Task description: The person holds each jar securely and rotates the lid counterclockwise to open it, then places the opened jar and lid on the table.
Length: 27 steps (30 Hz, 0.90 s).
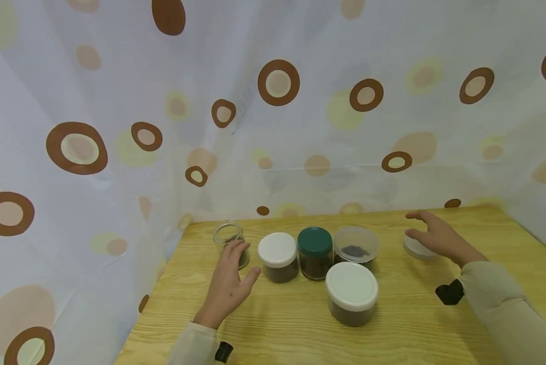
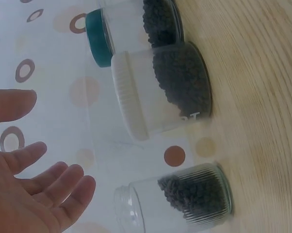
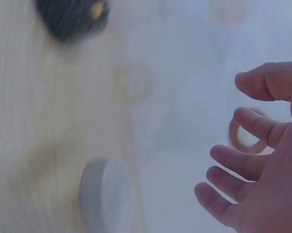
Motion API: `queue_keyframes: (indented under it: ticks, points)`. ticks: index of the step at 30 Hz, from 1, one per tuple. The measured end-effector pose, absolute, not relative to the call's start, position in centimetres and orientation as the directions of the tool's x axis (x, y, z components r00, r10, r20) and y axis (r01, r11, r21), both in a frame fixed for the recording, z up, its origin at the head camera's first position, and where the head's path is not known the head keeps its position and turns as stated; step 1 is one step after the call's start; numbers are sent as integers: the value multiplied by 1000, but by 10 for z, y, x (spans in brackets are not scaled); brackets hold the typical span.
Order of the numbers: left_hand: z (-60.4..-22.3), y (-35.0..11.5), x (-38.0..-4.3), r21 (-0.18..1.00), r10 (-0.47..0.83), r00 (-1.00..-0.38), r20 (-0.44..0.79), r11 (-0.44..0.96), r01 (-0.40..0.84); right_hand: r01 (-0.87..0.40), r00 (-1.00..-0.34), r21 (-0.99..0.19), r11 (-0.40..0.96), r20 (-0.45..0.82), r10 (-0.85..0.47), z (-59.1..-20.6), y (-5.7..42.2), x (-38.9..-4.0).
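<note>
My left hand (image 1: 230, 286) hovers with fingers spread beside a lidless glass jar (image 2: 199, 196) that holds dark pellets. Partly behind its fingers, the same jar shows in the head view. To the right of that hand stands a white-lidded jar (image 1: 278, 251), also with dark pellets, and touching it or nearly so is a green-lidded jar (image 1: 315, 242). Over a round white lid (image 1: 415, 249) on the table, my right hand (image 1: 441, 240) is held with fingers apart. In the right wrist view, a gap separates its fingers from the lid (image 3: 107, 199). Both hands hold nothing.
An uncovered clear tub (image 1: 370, 243) with dark pellets stands right of the green-lidded jar. Closer to me is another white-lidded jar (image 1: 352, 288). A patterned curtain (image 1: 300, 132) hangs behind and to the left of the wooden table (image 1: 291, 334).
</note>
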<state>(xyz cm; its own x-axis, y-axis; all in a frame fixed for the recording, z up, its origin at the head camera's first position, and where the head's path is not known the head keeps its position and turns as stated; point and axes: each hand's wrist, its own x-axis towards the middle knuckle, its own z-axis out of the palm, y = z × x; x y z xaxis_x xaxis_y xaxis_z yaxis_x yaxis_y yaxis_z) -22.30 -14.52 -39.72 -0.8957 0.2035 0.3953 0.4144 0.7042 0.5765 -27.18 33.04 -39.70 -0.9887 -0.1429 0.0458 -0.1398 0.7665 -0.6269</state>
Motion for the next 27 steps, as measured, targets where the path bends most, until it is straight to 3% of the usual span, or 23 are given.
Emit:
queue_keyframes:
  ticks: [7,16,27]
  points:
    - [-401,-140,-220,583,221,-895,388,693,424,-265,-964,-749,607,217,-154,-374,287,-231]
    - [-415,-129,-219,576,308,-889,339,680,455,-510,-859,-699,501,440,-260,-383,239,-181]
    - [-420,-98,-212,568,431,-850,303,635,524,-547,-837,-658,519,451,-310,-387,231,-172]
